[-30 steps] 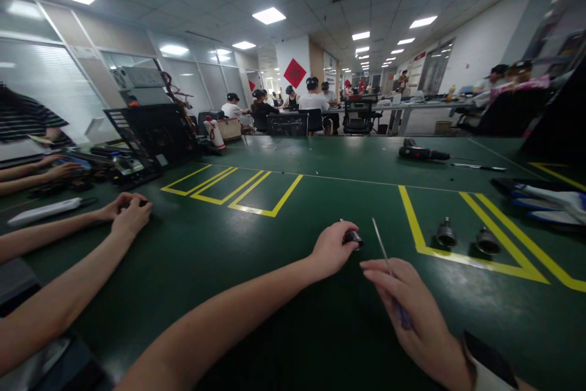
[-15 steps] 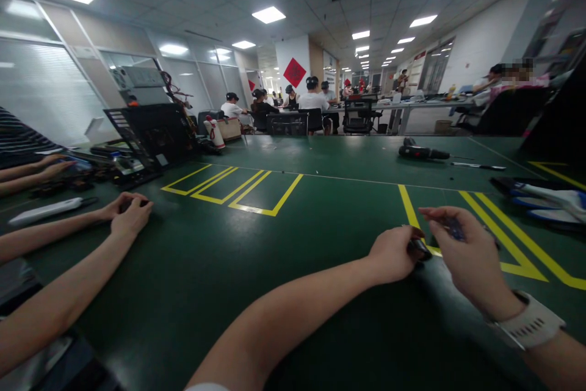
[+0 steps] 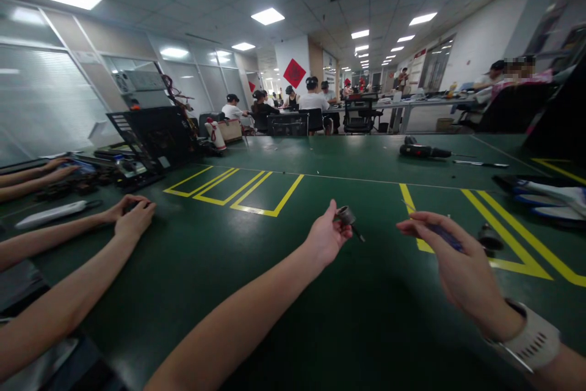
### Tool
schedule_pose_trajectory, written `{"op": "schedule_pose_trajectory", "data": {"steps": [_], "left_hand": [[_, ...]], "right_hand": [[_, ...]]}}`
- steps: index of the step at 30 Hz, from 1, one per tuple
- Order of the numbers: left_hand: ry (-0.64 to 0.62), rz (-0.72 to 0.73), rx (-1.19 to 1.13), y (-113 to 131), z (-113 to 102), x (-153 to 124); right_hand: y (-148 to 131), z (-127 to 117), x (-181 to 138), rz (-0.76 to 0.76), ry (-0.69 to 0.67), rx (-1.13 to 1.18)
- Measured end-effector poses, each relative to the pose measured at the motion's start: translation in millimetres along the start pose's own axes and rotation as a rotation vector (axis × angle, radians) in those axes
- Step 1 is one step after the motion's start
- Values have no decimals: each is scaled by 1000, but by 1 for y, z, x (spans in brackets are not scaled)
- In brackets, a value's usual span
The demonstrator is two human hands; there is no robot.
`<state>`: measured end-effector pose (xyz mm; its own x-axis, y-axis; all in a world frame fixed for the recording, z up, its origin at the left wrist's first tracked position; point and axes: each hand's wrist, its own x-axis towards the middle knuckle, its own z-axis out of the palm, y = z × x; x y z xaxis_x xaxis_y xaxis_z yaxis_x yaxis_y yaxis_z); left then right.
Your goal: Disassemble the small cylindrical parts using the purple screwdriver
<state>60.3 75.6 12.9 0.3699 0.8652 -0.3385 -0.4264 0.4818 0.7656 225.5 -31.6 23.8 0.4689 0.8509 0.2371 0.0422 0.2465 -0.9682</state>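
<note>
My left hand (image 3: 327, 235) pinches a small dark metal fitting (image 3: 347, 216) just above the green table mat (image 3: 293, 269). To its right, my right hand (image 3: 451, 263) grips a thin screwdriver with a blue handle (image 3: 437, 231), its shaft pointing left and away. A white watch sits on my right wrist. One more dark fitting (image 3: 488, 237) rests on the mat beside the yellow line, partly behind my right hand.
A co-worker's arms and hands (image 3: 132, 217) lie on the mat at left. A black computer case (image 3: 153, 138) stands at back left. A black power screwdriver (image 3: 419, 150) lies farther off. Blue and white tools (image 3: 544, 196) rest at right. Seated people fill the background.
My left hand went right to the fittings by the yellow line, then came back left and rose with one. Only one fitting shows there now. My right hand moved right and rose.
</note>
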Motion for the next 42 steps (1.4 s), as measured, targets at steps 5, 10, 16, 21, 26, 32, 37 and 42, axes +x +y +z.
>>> {"op": "schedule_pose_trajectory", "data": {"steps": [5,10,16,21,26,32,37,42], "left_hand": [[-60,337,428,-4,-25,-2],[-252,649,933,-11,-25,-14],[-502,755,1088,-19,-19,-27],[-473,796,1059,-25,-21,-21],[-378,880,1061,-32,-23,-14],[-374,877,1127,-36,-28,-12],[-362,897,1173,-38,-28,-11],[-386,909,1100,-36,-27,-11]], "right_hand": [[-5,5,-10,71,-120,92],[-13,8,-18,115,-215,84],[-19,5,-23,83,-241,19],[-18,4,-28,-143,-280,-260],[-21,10,-36,-346,-360,-488],[-14,13,-43,-346,-411,-537],[-4,13,-39,-121,-369,-402],[10,14,-34,81,-260,-115]]}}
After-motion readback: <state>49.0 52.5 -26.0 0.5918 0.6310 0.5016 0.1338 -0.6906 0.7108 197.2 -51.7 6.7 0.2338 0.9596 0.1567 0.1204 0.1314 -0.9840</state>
